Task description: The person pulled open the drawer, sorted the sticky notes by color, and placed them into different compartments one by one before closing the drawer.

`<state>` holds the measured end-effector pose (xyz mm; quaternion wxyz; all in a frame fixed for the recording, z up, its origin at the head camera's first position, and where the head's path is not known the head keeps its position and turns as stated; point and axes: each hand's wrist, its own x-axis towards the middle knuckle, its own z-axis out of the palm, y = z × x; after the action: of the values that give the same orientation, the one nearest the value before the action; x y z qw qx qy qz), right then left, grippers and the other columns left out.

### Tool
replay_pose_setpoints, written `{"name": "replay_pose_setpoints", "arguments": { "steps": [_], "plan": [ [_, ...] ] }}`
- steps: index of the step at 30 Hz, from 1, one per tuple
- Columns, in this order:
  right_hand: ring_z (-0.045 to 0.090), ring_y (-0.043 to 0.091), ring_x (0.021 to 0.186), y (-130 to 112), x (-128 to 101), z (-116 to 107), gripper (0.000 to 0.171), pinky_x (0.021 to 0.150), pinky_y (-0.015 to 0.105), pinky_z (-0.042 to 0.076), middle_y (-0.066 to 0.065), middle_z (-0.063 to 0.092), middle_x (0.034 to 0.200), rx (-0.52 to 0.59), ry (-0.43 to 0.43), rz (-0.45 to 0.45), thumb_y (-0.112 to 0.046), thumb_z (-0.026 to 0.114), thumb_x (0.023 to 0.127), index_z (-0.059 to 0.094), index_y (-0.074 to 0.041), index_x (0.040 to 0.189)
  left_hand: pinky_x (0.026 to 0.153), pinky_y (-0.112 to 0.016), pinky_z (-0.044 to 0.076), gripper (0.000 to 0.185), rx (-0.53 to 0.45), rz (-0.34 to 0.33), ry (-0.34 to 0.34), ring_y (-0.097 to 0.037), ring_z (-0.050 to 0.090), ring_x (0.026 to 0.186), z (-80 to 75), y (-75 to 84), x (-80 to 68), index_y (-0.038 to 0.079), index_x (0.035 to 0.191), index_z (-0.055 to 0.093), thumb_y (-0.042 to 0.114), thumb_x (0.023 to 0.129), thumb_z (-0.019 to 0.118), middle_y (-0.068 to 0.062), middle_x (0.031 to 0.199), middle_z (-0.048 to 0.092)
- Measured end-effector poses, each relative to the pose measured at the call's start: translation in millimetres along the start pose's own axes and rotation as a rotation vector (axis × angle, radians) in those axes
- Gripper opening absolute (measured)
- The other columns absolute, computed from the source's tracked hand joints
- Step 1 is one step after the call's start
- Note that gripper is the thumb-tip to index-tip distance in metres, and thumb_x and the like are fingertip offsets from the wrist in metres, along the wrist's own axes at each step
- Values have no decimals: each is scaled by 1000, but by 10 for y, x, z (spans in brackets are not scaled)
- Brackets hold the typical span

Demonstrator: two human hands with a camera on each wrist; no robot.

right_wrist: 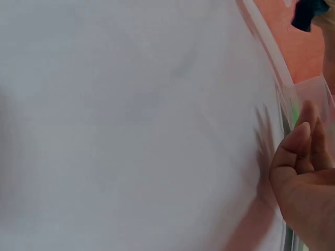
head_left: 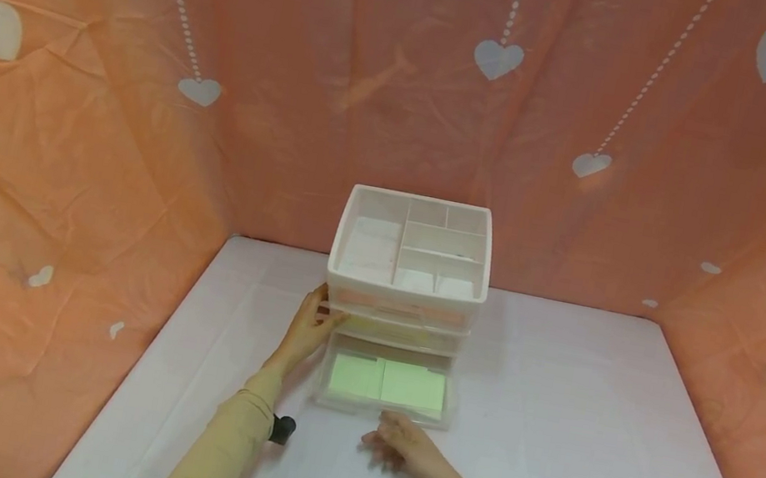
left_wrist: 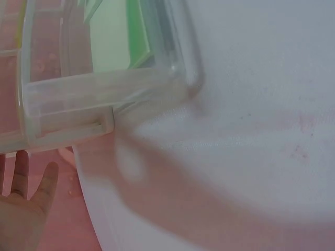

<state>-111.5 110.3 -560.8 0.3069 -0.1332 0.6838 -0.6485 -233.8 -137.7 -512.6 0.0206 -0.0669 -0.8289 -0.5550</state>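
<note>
I see a white drawer unit [head_left: 408,277] standing at the back middle of the white surface [head_left: 585,442], its top tray split into compartments. The bottom drawer [head_left: 387,384] is pulled out toward me and holds green paper pads [head_left: 388,381] lying flat. My left hand [head_left: 309,330] rests against the unit's left side at the middle drawer, fingers straight, gripping nothing. My right hand [head_left: 398,443] hovers just in front of the open drawer's front edge, fingers loosely curled and holding nothing. An orange cloth with white hearts [head_left: 497,59] hangs behind and beside the surface.
</note>
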Motion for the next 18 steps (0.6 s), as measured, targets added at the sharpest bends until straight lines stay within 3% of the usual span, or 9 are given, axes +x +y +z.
{"name": "replay_pose_setpoints", "arguments": {
  "steps": [4, 8, 11, 14, 18],
  "plan": [
    [61, 11, 84, -13, 59, -31, 71, 70, 23, 46, 12, 63, 117, 101, 23, 19, -34, 46, 98, 14, 10, 144, 100, -48, 38, 70, -18, -10, -5, -31, 43, 117, -4, 17, -5, 9, 147, 24, 31, 91, 60, -15, 134, 39],
    [61, 11, 85, -53, 158, -53, 72, 73, 25, 46, 10, 63, 117, 141, 45, 43, -35, 46, 97, 14, 8, 145, 99, -49, 38, 67, -14, -24, -15, -32, 43, 117, -39, 195, -83, 5, 146, 24, 26, 92, 58, -18, 133, 39],
    [59, 11, 86, -102, 247, -70, 74, 74, 25, 46, 10, 61, 120, 181, 64, 58, -37, 46, 97, 10, 7, 145, 98, -48, 40, 67, -1, -16, -7, -30, 45, 115, -35, 173, -81, 7, 146, 25, 29, 92, 58, -16, 133, 39],
    [58, 10, 85, -137, 346, -91, 77, 74, 24, 46, 9, 59, 121, 222, 89, 60, -38, 46, 97, 8, 7, 145, 97, -47, 40, 69, -4, -13, 6, -29, 46, 114, -3, 9, -18, 12, 146, 26, 35, 91, 59, -14, 132, 40],
    [59, 9, 84, -167, 466, -115, 76, 73, 23, 46, 8, 58, 120, 265, 124, 48, -38, 48, 96, 10, 5, 145, 97, -47, 41, 67, -4, -13, 7, -29, 46, 114, -4, 16, -23, 12, 145, 27, 36, 91, 59, -14, 132, 40]
  ]
}}
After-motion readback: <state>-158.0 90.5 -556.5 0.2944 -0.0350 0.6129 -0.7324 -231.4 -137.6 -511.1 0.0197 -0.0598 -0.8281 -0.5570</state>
